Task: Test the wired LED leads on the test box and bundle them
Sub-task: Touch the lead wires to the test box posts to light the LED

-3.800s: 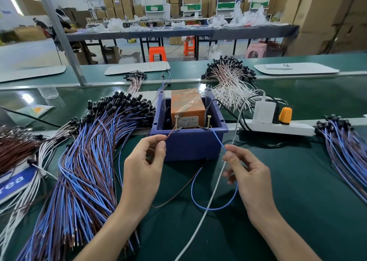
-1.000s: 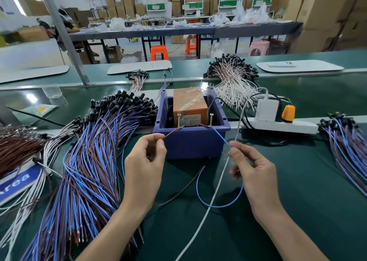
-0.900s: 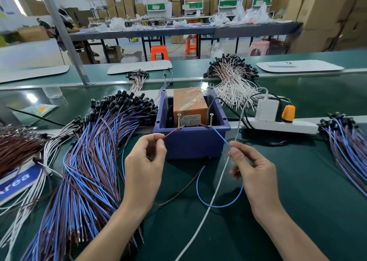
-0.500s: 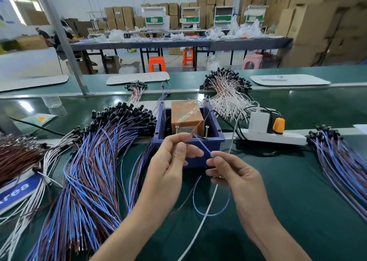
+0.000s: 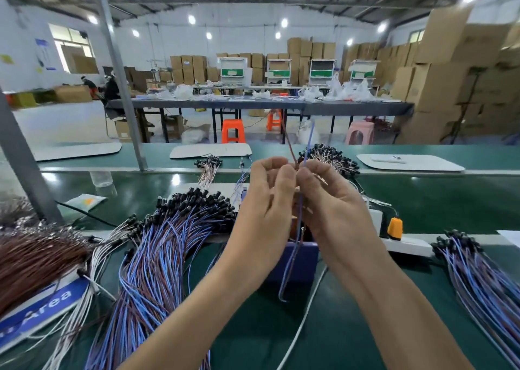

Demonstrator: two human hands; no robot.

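The left hand and right hand are pinching one LED lead above the test box, its loop hanging over the box's near edge; green table is showing before the box.

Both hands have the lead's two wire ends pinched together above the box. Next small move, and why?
Probably lower the lead onto the left pile or right pile of blue-and-brown leads; I cannot tell which. The left hand and right hand pinch its two ends side by side, clear of the test box, so testing looks finished.
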